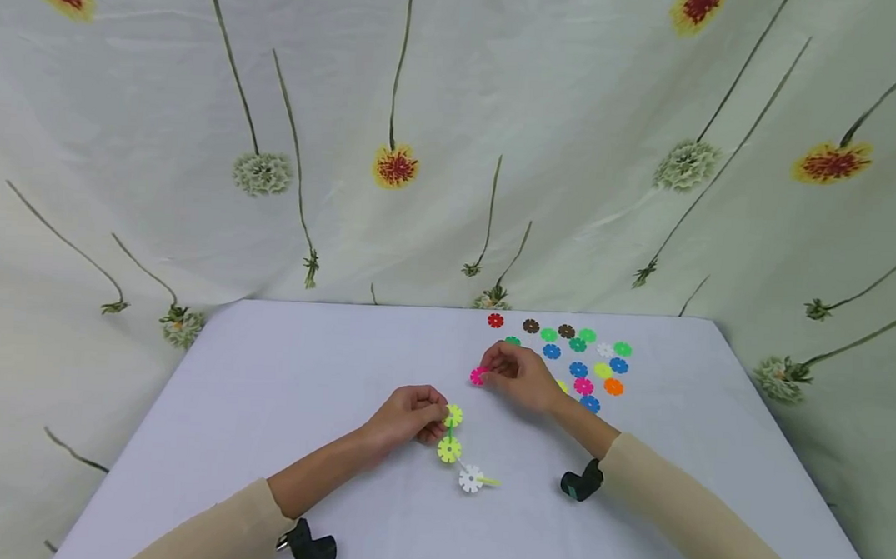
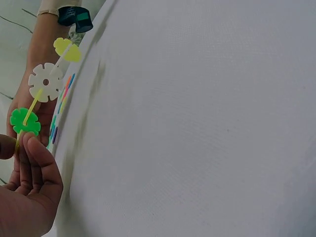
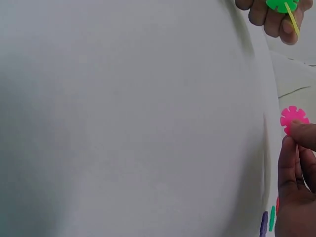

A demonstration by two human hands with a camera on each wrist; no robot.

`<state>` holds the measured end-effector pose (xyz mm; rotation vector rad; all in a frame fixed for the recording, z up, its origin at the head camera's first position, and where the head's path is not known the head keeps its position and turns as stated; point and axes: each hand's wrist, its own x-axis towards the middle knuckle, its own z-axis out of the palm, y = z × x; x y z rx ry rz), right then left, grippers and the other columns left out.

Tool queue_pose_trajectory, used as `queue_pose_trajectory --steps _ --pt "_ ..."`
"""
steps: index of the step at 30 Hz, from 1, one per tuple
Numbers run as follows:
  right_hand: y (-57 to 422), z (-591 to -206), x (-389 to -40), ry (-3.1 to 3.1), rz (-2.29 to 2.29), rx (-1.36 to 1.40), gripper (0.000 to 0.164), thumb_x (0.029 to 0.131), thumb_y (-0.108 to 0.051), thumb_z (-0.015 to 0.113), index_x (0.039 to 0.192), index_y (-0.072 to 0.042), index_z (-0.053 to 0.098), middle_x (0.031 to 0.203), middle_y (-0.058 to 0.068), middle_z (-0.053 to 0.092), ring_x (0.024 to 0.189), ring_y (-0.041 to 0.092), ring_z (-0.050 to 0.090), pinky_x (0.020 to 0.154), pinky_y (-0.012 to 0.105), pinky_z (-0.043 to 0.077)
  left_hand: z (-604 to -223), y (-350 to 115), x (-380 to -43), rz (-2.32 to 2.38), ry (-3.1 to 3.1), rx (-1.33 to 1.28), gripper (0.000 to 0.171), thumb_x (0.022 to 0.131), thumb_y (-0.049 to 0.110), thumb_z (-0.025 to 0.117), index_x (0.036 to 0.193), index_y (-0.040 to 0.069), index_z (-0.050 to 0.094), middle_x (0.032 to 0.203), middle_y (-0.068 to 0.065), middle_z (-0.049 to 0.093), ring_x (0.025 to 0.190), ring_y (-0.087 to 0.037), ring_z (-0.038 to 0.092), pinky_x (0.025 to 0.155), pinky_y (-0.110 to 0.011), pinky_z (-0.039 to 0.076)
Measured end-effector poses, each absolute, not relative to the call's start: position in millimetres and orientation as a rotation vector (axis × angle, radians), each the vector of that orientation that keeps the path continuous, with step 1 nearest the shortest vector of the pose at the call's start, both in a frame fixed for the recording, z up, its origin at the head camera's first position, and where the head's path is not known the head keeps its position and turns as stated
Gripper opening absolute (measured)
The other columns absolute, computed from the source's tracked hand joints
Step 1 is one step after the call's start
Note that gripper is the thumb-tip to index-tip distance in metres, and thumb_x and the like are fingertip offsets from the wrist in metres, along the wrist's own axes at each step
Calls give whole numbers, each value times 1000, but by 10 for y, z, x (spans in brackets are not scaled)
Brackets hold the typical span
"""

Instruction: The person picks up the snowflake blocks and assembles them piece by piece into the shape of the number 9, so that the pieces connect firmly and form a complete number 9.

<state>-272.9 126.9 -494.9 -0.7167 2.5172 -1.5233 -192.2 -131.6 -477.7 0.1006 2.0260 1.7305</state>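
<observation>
Flower cloth (image 1: pixel 464 88): I see it behind the table and on both sides, with big flowers on long stems.
Table (image 1: pixel 264 371): white, and it runs under both arms.
Left sleeve (image 1: pixel 215 524): tan, with a small black camera (image 1: pixel 308 549) by the wrist.
Left hand (image 1: pixel 406 415): its fingers are curled, and I see the thumb and fingertips pinch the end disc of the chain.
Chain (image 1: pixel 449 450): discs stuck together in a row — yellow, green, yellow, white, white, yellow, going out from the left hand. It sits between me and the pink disc, and I can't tell if its tail touches the table.
Pink disc (image 1: pixel 477 376): it is just past the chain, near it but not touching, with little cuts all round its edge.
Right hand (image 1: pixel 524 379): the thumb and a finger pinch the pink disc, and the other fingers are bent.
Loose discs (image 1: pixel 579 369): spread at the back right of the table — red, brown, green, blue, white, yellow, pink and orange. The right hand and arm hide some from me.
Right sleeve (image 1: pixel 689 511): tan too, with another black camera (image 1: pixel 582 481) near its cuff.
</observation>
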Motion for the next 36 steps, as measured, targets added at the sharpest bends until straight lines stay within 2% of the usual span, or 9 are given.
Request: queue_pose_trajectory --steps 18,36 --pt "1243 -4912 -2368 2283 -1639 -746 18 98 -7 76 114 -4 69 110 18 74 96 14 71 87 19 59 -4781 -1282 -1913 1735 2032 94 22 102 13 64 115 -4 63 82 0 70 74 -9 65 72 -22 59" --pt "1237 -4988 -2294 2123 -1748 -779 17 99 -2 74 115 -1 68 111 22 73 96 11 74 87 22 62 -4810 -1283 -1922 1725 2027 114 22 103 14 65 116 -4 63 82 -1 71 75 -10 66 73 -22 60"
